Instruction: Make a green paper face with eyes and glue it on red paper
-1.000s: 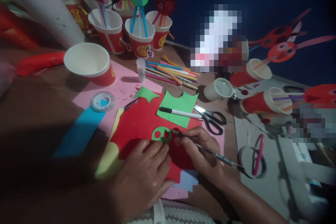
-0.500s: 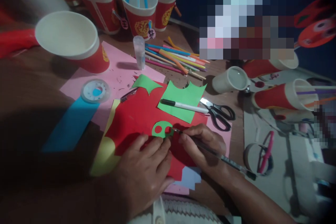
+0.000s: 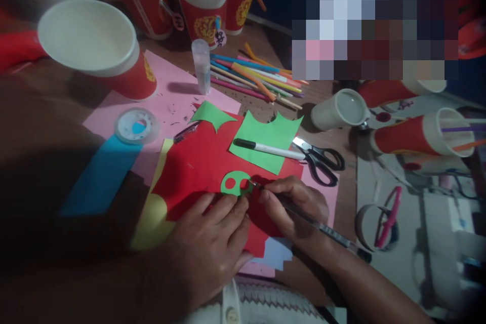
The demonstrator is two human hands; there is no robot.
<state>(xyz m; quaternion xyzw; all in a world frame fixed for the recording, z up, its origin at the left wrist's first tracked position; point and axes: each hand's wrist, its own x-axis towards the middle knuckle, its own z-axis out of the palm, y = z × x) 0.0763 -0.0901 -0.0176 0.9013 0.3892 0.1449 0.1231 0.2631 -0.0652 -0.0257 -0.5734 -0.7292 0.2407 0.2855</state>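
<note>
My left hand (image 3: 218,233) lies flat with fingers stretched out, its fingertips resting on the lower edge of a small rounded green paper piece (image 3: 237,177). Two eye-like openings in that piece show red. In my right hand (image 3: 299,207) is a slim pen (image 3: 322,228) with a clear barrel and dark end, its thin tip at the right-hand opening. Under both hands is a red paper sheet (image 3: 197,162). Behind them a larger green paper offcut (image 3: 268,126) carries a black-capped white marker (image 3: 269,150), with black-handled scissors (image 3: 322,162) beside it.
Red paper cups (image 3: 129,81) with straws stand at the back left. A glue stick (image 3: 202,68), a bundle of coloured sticks (image 3: 261,78) and a white cup (image 3: 339,109) lie beyond the paper. A tape roll (image 3: 134,126) sits left; a round container (image 3: 375,225) is at right.
The view has shifted slightly. My left hand still rests on the green piece, and the pen tip stays at its right-hand opening with little visible movement.
</note>
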